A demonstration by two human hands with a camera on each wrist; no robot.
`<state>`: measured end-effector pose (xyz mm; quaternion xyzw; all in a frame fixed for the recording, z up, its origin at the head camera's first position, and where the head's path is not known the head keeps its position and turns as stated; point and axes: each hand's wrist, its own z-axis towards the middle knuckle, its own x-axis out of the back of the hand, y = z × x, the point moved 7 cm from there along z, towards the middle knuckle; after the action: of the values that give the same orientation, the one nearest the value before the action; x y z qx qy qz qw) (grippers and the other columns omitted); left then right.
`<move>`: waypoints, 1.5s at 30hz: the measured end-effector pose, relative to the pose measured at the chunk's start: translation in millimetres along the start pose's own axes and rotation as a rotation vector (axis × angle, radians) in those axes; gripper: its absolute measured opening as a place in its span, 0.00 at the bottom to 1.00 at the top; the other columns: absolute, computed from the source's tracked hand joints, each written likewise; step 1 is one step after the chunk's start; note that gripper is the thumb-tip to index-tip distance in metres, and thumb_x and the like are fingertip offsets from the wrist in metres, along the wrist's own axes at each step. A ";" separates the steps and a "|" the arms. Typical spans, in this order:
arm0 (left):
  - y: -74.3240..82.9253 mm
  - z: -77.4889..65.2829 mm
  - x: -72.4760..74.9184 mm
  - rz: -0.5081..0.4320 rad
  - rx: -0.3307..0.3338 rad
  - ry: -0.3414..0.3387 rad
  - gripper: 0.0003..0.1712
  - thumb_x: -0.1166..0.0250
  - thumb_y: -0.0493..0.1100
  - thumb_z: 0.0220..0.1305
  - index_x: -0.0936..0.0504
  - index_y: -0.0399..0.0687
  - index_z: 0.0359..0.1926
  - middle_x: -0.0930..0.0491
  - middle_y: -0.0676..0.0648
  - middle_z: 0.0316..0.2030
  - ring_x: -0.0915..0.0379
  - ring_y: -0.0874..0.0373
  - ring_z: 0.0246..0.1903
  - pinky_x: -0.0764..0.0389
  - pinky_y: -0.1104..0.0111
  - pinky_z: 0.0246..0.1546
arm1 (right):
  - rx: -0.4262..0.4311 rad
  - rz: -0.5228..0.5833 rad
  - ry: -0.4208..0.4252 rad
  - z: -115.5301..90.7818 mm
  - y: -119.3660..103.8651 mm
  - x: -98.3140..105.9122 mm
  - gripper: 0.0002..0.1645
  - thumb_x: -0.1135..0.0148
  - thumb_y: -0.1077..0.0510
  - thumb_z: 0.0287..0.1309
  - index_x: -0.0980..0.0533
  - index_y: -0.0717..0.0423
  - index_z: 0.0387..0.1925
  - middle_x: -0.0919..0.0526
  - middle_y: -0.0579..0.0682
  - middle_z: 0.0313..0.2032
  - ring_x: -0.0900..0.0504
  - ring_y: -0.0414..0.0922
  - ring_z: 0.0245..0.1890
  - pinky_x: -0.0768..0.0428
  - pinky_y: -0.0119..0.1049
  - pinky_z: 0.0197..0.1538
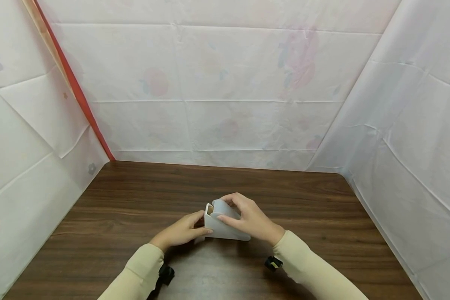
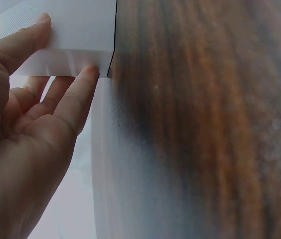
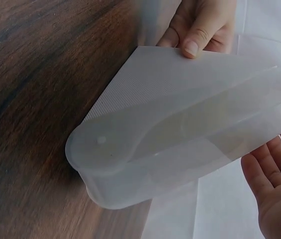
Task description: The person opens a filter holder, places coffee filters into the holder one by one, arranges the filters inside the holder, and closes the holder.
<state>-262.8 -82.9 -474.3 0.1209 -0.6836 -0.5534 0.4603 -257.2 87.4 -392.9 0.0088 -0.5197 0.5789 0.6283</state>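
A white wedge-shaped box [image 1: 223, 230] with a translucent hinged lid [image 1: 222, 206] stands on the table. Something tan [image 1: 210, 210] shows in its opening at the left end. My left hand [image 1: 181, 230] holds that end, thumb on the near side face. In the left wrist view, the fingers of my left hand [image 2: 41, 119] touch the box's end wall [image 2: 70, 62]. My right hand [image 1: 253, 218] grips the lid from above, thumb near and fingers on the far side. The right wrist view shows the lid's rounded pivot end [image 3: 100, 144] low against the box.
The dark wood-grain table [image 1: 153, 187] extends around the box. White printed sheets [image 1: 225, 83] hang behind it and along both sides. A red strip [image 1: 75, 83] runs down the left back corner. Black wrist devices [image 1: 166, 275] sit below both cuffs.
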 end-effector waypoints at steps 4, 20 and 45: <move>-1.8 0.7 0.0 -0.005 0.003 -0.001 0.24 0.37 0.49 0.73 0.29 0.50 0.65 0.22 0.51 0.58 0.25 0.55 0.54 0.23 0.62 0.51 | 0.011 -0.014 -0.004 1.9 -0.3 -3.2 0.24 0.30 0.51 0.63 0.26 0.51 0.57 0.22 0.42 0.47 0.22 0.38 0.43 0.20 0.36 0.44; -2.7 0.0 -0.9 -0.030 0.011 -0.016 0.25 0.38 0.48 0.73 0.31 0.48 0.66 0.23 0.49 0.58 0.24 0.53 0.55 0.22 0.63 0.50 | -0.003 -0.021 -0.035 6.4 1.0 -13.2 0.25 0.31 0.48 0.63 0.25 0.51 0.58 0.22 0.42 0.47 0.23 0.37 0.44 0.21 0.35 0.48; -1.2 0.2 -3.0 -0.052 0.017 -0.011 0.24 0.38 0.47 0.73 0.30 0.42 0.64 0.22 0.46 0.58 0.25 0.53 0.55 0.22 0.63 0.51 | -0.081 -0.003 -0.102 -1.4 7.0 -13.7 0.31 0.29 0.46 0.61 0.27 0.53 0.61 0.22 0.43 0.52 0.22 0.38 0.48 0.20 0.36 0.49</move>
<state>-261.7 -81.2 -476.8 0.1395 -0.6875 -0.5598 0.4410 -258.6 80.7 -406.8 0.0138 -0.5740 0.5552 0.6017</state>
